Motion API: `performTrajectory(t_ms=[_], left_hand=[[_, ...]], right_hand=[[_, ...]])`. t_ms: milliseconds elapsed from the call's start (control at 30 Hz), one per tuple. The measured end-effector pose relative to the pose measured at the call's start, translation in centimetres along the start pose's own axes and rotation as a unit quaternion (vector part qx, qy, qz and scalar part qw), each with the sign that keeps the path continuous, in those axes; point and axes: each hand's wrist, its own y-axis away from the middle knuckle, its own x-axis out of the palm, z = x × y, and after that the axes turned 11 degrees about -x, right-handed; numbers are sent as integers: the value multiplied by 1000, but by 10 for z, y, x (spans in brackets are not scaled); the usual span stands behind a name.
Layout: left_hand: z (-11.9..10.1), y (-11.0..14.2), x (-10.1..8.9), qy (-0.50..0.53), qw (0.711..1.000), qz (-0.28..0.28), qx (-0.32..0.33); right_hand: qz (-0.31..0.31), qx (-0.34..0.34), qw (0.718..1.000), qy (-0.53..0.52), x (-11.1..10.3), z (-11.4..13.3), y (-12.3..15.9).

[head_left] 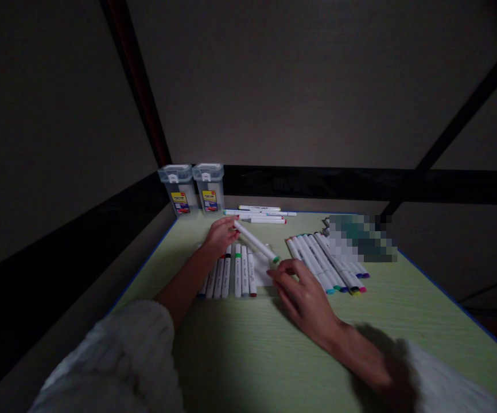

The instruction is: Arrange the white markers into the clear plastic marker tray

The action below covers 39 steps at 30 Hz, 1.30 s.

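A white marker [255, 241] with a green end slants above the table, its upper end pinched in the fingers of my left hand [221, 236]. At the lower, green end the curled fingers of my right hand [306, 298] meet the marker; their exact contact is partly hidden. Beneath the held marker stands a row of white markers [217, 278] with coloured bands, side by side in what looks like a clear holder [268, 292]. Right of it, close to my right hand, lies a fan of white markers [317, 261] with coloured ends.
Two clear lidded boxes [178, 192] with yellow labels stand at the back left. Several loose markers [259, 215] lie along the table's back edge. A blurred-out item [360, 238] is at the back right. Walls border the pale green table [240, 344] behind and at left.
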Motion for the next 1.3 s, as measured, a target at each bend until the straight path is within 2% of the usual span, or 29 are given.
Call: performTrajectory(t_ms=[100, 333, 567, 667, 767, 867, 1000, 1133, 1200, 1300], left_hand=[[3, -1, 1, -14, 1000, 20, -1], [9, 6, 9, -67, 995, 72, -4], [14, 12, 16, -139, 987, 62, 45], [15, 10, 16, -180, 978, 74, 70], [16, 7, 15, -237, 965, 63, 90], [16, 3, 13, -313, 936, 45, 154], [18, -2, 9, -435, 859, 20, 270], [20, -3, 5, -539, 789, -2, 296], [21, -4, 4, -565, 767, -4, 303], [21, -5, 2, -584, 751, 4, 309]], right_hand=[[-4, 1, 1000, -8, 1, 0, 0], [33, -26, 997, -61, 1, 1, 2], [58, -45, 993, -96, 1, 5, 2], [72, -41, 991, -102, 1, 5, 2], [81, -36, 992, -93, 1, 4, 2], [97, -40, 993, -56, 0, 4, 1], [119, -55, 991, -14, 0, 5, -2], [133, -50, 990, -4, 1, 5, -2], [139, -44, 989, -2, 1, 4, -3], [143, -44, 989, 2, 2, 4, -3]])
